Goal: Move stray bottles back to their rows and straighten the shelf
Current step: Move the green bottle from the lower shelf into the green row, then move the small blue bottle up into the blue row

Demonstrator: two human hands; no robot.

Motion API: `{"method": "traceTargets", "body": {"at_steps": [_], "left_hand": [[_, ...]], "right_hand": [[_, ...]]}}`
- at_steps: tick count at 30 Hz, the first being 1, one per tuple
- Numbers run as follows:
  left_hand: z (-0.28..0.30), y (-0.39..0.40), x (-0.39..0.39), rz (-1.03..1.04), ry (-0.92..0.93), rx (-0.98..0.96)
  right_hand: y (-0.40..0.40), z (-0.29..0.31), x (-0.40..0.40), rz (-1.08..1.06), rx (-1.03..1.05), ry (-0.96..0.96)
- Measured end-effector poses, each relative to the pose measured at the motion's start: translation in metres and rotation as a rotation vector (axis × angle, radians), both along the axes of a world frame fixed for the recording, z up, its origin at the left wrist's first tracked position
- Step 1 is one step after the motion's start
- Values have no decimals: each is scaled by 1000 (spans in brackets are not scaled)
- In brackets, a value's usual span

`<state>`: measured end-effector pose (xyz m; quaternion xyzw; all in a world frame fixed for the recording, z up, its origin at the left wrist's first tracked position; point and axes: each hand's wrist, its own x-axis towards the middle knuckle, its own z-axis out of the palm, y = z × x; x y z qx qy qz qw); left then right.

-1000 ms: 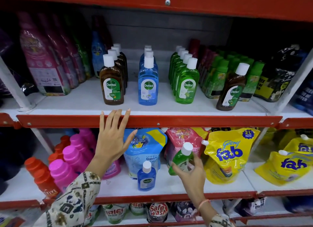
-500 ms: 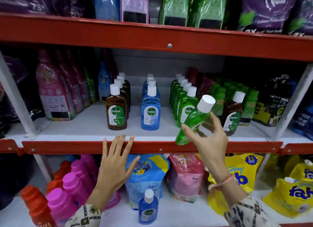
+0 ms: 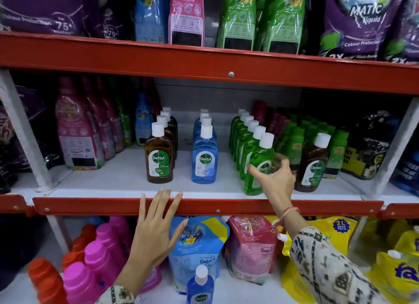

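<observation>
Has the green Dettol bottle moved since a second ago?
Yes. The green Dettol bottle went up from the lower shelf to the front of the green row, above the red shelf rail, right hand on it.

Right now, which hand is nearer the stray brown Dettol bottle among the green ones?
Right. The right hand sits just left of the brown Dettol bottle; the left hand rests lower, on the shelf edge.

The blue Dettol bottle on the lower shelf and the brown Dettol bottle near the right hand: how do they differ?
The blue Dettol bottle stands alone on the lower shelf before pouches; the brown Dettol bottle stands on the middle shelf among green bottles. Blue liquid against brown. Both have white caps, stand upright, and sit outside their rows.
</observation>
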<state>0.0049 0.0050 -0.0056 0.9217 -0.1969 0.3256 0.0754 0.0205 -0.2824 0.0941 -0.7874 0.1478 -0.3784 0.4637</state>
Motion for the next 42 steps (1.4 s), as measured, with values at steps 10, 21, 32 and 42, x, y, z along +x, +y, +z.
{"method": "traceTargets", "body": {"at_steps": [10,21,32,42], "left_hand": [[-3,-1,0,14,-17,0],[0,-3,-2,33,-23,10],[-5,13,7,68,-43,34],[-7,15,9,47,-52,26]], "right_hand": [[3,-8,-10,70,-32,-14],[87,-107,-86,107,-57,-241],[161,-253,-102,158,188,490],[158,-231,-111,106,319,352]]}}
